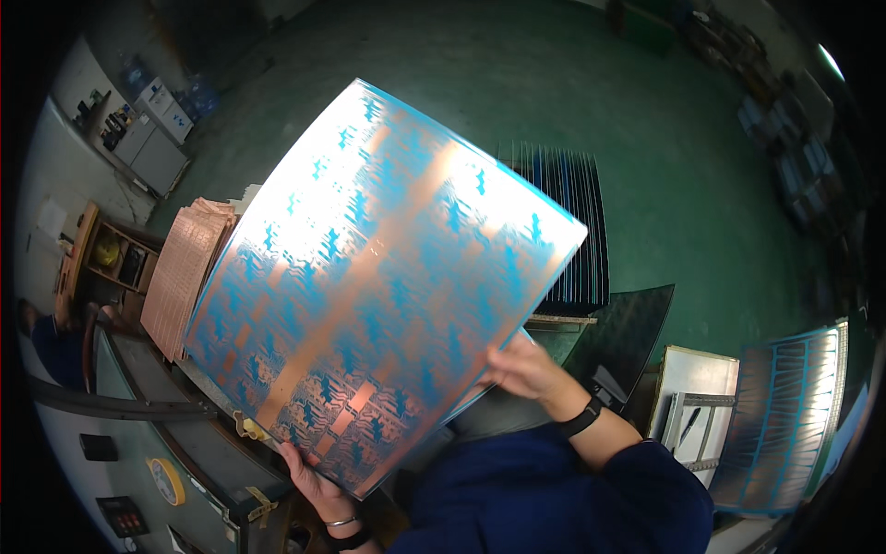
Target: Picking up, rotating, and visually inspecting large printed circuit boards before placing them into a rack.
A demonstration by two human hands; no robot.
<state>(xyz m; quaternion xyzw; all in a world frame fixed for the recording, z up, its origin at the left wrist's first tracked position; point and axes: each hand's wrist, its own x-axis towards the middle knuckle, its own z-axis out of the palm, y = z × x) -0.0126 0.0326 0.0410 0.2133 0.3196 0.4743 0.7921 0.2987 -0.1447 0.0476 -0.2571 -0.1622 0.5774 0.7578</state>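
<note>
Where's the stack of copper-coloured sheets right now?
In the head view, the stack of copper-coloured sheets is on the left side, just left of the blue-patterned panel held by the left hand and right hand.

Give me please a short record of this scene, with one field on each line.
Main object: large copper-and-blue patterned panel, tilted, strong glare at top
Left hand: gripping the panel's lower-left edge
Right hand: at the panel's right edge, blurred, grip unclear
Left side: stacked copper-coloured sheets
Beyond right hand: black slotted rack
Floor: green
</note>
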